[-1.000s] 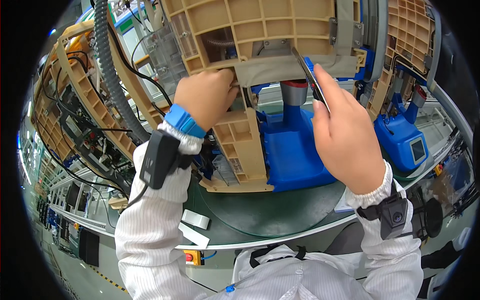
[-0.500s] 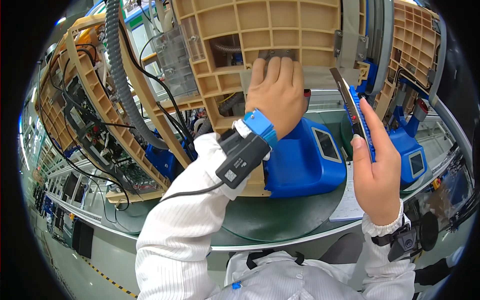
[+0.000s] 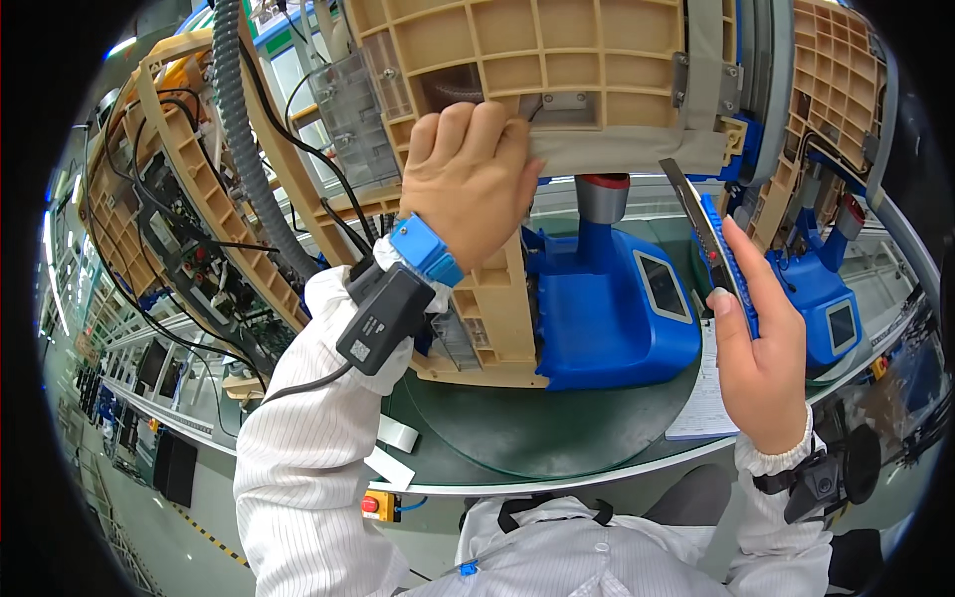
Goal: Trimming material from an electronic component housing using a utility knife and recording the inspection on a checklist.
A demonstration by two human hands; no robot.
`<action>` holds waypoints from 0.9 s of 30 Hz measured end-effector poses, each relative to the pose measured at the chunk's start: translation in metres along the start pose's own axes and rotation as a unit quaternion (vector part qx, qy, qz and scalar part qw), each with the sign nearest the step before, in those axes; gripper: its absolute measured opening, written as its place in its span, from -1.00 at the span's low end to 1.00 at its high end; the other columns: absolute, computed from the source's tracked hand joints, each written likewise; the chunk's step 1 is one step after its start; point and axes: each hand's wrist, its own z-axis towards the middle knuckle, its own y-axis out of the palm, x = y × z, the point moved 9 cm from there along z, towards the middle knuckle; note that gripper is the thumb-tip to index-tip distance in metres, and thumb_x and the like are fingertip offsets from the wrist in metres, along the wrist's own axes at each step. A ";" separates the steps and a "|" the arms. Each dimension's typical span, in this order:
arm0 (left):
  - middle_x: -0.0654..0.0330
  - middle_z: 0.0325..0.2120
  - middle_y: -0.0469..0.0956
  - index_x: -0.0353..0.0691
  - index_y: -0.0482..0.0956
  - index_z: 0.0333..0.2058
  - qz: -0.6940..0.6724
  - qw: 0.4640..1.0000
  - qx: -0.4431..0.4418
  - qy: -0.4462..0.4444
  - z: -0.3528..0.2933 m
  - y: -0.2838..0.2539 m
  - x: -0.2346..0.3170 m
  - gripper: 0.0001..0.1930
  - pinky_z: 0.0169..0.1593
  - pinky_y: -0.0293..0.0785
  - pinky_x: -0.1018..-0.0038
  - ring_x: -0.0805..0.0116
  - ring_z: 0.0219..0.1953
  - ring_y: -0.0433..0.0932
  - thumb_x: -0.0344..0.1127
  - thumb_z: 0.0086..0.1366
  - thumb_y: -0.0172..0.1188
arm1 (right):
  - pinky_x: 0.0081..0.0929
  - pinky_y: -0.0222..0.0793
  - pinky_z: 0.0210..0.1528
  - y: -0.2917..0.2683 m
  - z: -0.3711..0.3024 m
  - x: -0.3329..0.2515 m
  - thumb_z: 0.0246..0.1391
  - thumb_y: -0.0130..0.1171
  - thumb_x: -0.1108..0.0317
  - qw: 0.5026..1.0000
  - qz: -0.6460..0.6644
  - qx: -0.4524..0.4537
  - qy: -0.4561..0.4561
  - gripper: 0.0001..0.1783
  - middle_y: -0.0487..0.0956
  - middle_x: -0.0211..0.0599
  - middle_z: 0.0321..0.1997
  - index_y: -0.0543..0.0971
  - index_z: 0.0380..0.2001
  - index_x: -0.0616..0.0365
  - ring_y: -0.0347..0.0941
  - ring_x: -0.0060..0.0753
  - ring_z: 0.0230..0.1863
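My left hand [image 3: 468,184] is raised against the lower part of a tan gridded panel [image 3: 567,75]. Its fingers are bent and close together, with the tips hidden behind the knuckles, so what they hold, if anything, does not show. The thumb points right, beside a strip of grey tape [image 3: 617,154] along the panel's lower edge. In my right hand [image 3: 761,368], between thumb and fingers, is a long slim tool [image 3: 711,234] with a dark metallic strip and a ridged blue side. It tilts up and left towards the taped edge, apart from it.
Below the panel stands a blue base [image 3: 597,328] with a small screen, on a round green turntable [image 3: 537,438]. Cables and a grey corrugated hose [image 3: 234,129] hang left. A second blue base [image 3: 821,318] stands right. A red push button [image 3: 373,504] sits below the table edge.
My left hand has moved left along the panel, uncovering a metal bracket and the base's red-ringed post. My right hand keeps hold of the slim tool, and the view has shifted slightly.
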 end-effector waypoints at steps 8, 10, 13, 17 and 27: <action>0.12 -0.39 0.63 -0.18 0.73 -0.32 -0.117 0.993 0.019 0.005 0.036 0.007 0.015 -0.83 -0.09 0.55 0.18 0.06 -0.21 0.62 -0.22 0.28 0.29 | -0.25 0.48 0.15 0.006 0.011 -0.002 0.27 0.09 0.55 0.992 -0.036 0.044 -0.111 -0.39 0.63 0.15 0.11 0.41 0.39 0.25 0.61 0.14 0.06; 0.07 -0.38 0.67 -0.21 0.74 -0.25 -0.159 0.986 -0.040 -0.037 0.045 0.022 0.017 -0.80 -0.10 0.57 0.17 0.01 -0.22 0.65 -0.22 0.31 0.26 | -0.24 0.50 0.03 0.019 0.017 -0.009 0.24 0.10 0.56 0.990 -0.034 0.039 -0.128 -0.36 0.64 0.13 -0.04 0.39 0.41 0.23 0.59 0.17 -0.09; 0.00 -0.39 0.73 -0.22 0.78 -0.21 -0.208 0.963 -0.135 -0.109 0.051 0.042 0.011 -0.73 -0.15 0.63 0.14 -0.04 -0.27 0.71 -0.19 0.35 0.18 | -0.22 0.48 -0.12 0.027 0.025 -0.009 0.24 0.10 0.56 0.996 -0.019 0.025 -0.084 -0.35 0.61 0.04 -0.20 0.38 0.42 0.23 0.54 0.08 -0.26; 0.09 -0.52 0.71 -0.16 0.80 -0.23 -0.211 0.961 -0.132 -0.121 0.053 0.041 0.006 -0.73 -0.22 0.63 0.17 0.02 -0.37 0.71 -0.16 0.36 0.18 | -0.23 0.46 -0.20 0.032 0.030 -0.011 0.23 0.11 0.57 0.994 -0.029 0.030 -0.097 -0.35 0.57 0.01 -0.28 0.38 0.42 0.23 0.49 0.04 -0.34; 0.10 -0.52 0.72 -0.13 0.81 -0.22 -0.237 0.944 -0.153 -0.173 0.051 0.047 -0.001 -0.71 -0.25 0.65 0.24 0.09 -0.41 0.74 -0.14 0.26 0.20 | -0.23 0.47 -0.23 0.038 0.027 -0.011 0.23 0.11 0.58 0.994 -0.048 0.034 -0.093 -0.34 0.56 -0.01 -0.30 0.38 0.42 0.21 0.48 0.02 -0.37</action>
